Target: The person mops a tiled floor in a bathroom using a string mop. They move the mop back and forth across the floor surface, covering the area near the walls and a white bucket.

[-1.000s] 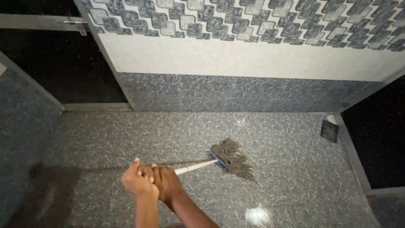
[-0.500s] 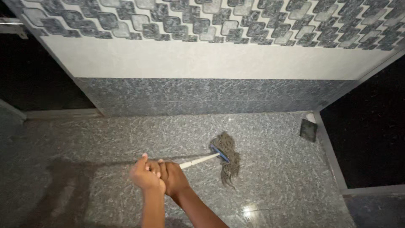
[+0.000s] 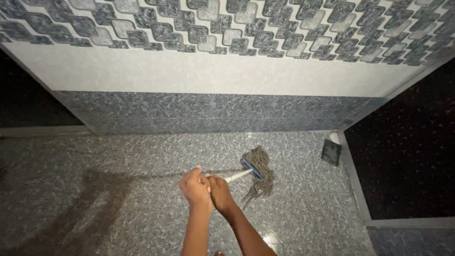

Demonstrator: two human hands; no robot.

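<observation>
On the grey speckled floor (image 3: 118, 156), left hand (image 3: 194, 186) and right hand (image 3: 219, 189) clench the mop handle (image 3: 237, 176); string mop head (image 3: 259, 173) mid-stroke, wiping judged under way.

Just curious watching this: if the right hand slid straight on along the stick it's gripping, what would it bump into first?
Probably the blue clamp of the mop head, just past the right hand along the white handle; nothing else shows in that line.

Grey speckled floor (image 3: 118, 156), patterned tiled wall (image 3: 213, 71), small dark square pad (image 3: 331, 152) by right doorway threshold (image 3: 353, 180).
</observation>
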